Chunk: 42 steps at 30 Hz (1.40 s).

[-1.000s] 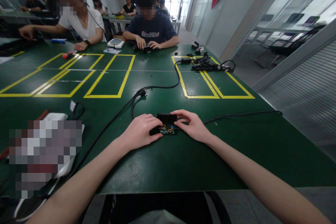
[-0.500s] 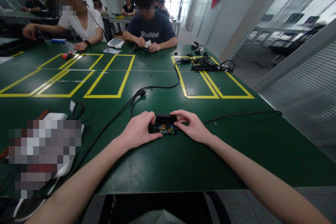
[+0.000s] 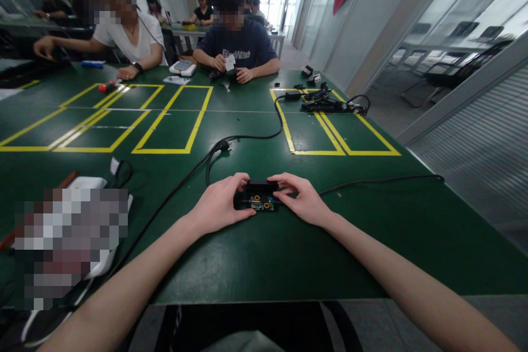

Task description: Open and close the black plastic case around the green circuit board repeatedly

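Observation:
Between my hands, a small circuit board (image 3: 262,203) with copper-coloured ring coils lies in front of a black plastic casing cover (image 3: 263,186). These look like an opened power adapter with a black cord at each side. My left hand (image 3: 220,198) is curled round the left end, its index fingertip at the cover's top left corner and its thumb beside the board. My right hand (image 3: 303,198) pinches the right end of the cover between thumb and fingers. Whether the cover is joined to the board's lower shell is hidden.
A black power cord (image 3: 177,180) with a plug (image 3: 223,145) crosses the green table (image 3: 223,269). Another cord (image 3: 383,180) runs right. Black adapters and cables (image 3: 330,103) lie far right. At left stands a white device (image 3: 93,182), partly blurred. Two co-workers sit opposite.
My left index finger has shifted slightly up and right onto the cover's corner. My right hand stays in place. The co-worker opposite has raised a white piece a little.

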Available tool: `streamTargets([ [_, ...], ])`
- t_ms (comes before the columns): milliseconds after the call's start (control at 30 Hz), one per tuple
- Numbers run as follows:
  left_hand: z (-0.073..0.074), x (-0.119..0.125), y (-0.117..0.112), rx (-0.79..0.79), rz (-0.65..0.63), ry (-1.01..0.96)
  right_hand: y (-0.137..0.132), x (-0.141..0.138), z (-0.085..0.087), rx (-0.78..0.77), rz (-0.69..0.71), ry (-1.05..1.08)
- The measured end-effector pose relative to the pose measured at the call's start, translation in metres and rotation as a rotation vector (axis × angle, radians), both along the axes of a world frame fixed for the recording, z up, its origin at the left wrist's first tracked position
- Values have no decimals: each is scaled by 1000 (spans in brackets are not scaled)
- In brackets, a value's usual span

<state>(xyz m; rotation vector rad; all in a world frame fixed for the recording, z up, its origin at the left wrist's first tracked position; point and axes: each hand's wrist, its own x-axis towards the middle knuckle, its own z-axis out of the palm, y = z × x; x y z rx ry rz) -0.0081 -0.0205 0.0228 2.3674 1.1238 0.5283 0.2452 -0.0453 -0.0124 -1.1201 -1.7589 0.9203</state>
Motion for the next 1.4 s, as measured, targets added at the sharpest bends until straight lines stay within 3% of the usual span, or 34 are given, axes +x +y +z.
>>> streamTargets([
  [233,-1,-1,1,46,-39,3,0,0,6,9,48,-23],
  [433,0,-3,1,121,-150,25,-3,2,19,173,157,-110],
  [767,-7,-1,0,139,-205,47,-3,2,14,265,188,-184],
  [1067,-9,3,1,169,-167,9,-8,-1,10,340,168,-643],
  [1400,-15,8,3,181,-245,98,-10,0,15,257,220,-738],
])
